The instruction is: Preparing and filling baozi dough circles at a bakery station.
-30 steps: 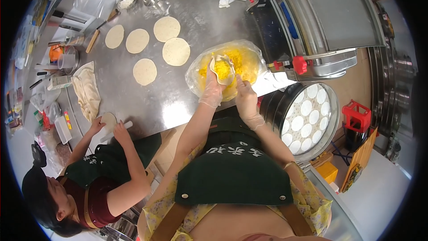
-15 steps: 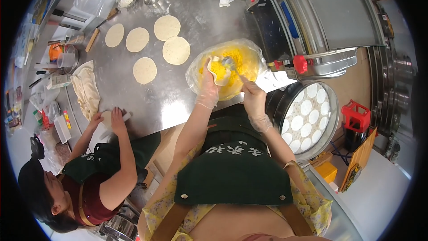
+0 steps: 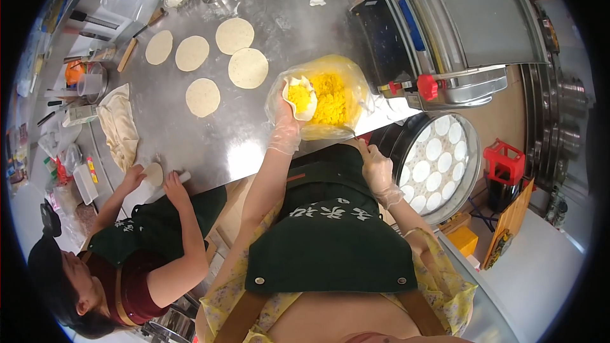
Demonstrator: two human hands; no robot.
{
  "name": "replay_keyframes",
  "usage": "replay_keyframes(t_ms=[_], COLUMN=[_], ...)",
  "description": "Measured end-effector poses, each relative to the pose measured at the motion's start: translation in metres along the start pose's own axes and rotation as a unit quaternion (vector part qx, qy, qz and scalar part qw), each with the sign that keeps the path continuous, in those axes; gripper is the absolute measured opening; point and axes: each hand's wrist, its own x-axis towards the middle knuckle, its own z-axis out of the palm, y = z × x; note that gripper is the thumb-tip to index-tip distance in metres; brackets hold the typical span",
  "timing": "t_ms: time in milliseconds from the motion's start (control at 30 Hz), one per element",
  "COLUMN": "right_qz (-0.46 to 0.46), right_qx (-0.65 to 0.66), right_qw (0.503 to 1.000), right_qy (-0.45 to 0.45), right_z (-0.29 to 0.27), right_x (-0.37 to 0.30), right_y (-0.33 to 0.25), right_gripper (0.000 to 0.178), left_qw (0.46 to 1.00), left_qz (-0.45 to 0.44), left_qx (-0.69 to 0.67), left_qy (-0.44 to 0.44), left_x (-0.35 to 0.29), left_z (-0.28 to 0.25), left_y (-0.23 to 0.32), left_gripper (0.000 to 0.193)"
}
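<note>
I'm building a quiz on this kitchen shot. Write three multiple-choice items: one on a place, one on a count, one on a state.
1. Where is the dough wrapper with yellow filling?
A. in the left hand, over the bowl of yellow filling
B. in the steamer tray
C. on the floor

2. How many flat dough rounds lie together on the steel table?
A. two
B. five
C. nine

3. What is the right hand doing?
A. gripping a rolling pin
B. holding nothing, by the table's edge
C. lifting the steamer tray

Answers: 1 A, the gloved left hand cups it above the bowl. 2 B, five rounds are countable. 3 B, its fingers are empty.
</note>
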Motion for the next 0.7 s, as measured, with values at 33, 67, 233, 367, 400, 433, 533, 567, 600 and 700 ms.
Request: replay_keyframes(t_ms=[33,67,233,367,400,433,533,567,600,700], right_qz=[0.009,0.011,0.093,0.133,0.154,0.154,0.280,0.330,0.377,0.430], right_qx=[0.005,0.005,-0.034,0.175,0.224,0.225,0.366,0.429,0.487,0.597], right_qw=[1.000,1.000,0.995,0.973,0.960,0.960,0.887,0.838,0.780,0.664], right_qy=[0.011,0.012,0.010,0.063,0.057,0.058,-0.039,-0.076,-0.111,-0.129], right_z=[-0.002,-0.003,0.016,0.056,0.063,0.068,0.079,0.081,0.082,0.062], right_x=[0.004,0.013,0.069,0.082,0.087,0.091,0.099,0.102,0.103,0.106], right_y=[-0.003,-0.008,-0.021,-0.015,-0.016,-0.013,-0.001,0.003,0.007,0.003], right_gripper=[0.042,0.042,0.043,0.028,0.027,0.027,0.029,0.031,0.032,0.032], left_qw=[1.000,1.000,1.000,1.000,1.000,1.000,1.000,1.000,1.000,1.000], left_qz=[0.006,0.005,0.002,-0.007,-0.003,-0.001,0.006,0.005,0.006,0.014], left_qx=[0.003,0.003,0.005,-0.003,-0.005,-0.006,0.021,0.021,0.022,0.022], left_qy=[0.024,0.024,-0.001,-0.008,-0.001,0.007,0.016,0.016,0.011,0.007], left_x=[-0.001,-0.001,0.002,-0.005,-0.005,-0.006,-0.008,-0.009,-0.009,-0.009], left_z=[0.001,-0.002,-0.019,-0.019,-0.021,-0.021,-0.019,-0.019,-0.018,-0.024], left_y=[-0.001,-0.002,-0.004,-0.003,-0.003,-0.003,-0.004,-0.004,-0.005,-0.002], left_gripper=[0.045,0.045,0.046,0.046,0.046,0.046,0.046,0.046,0.045,0.045])
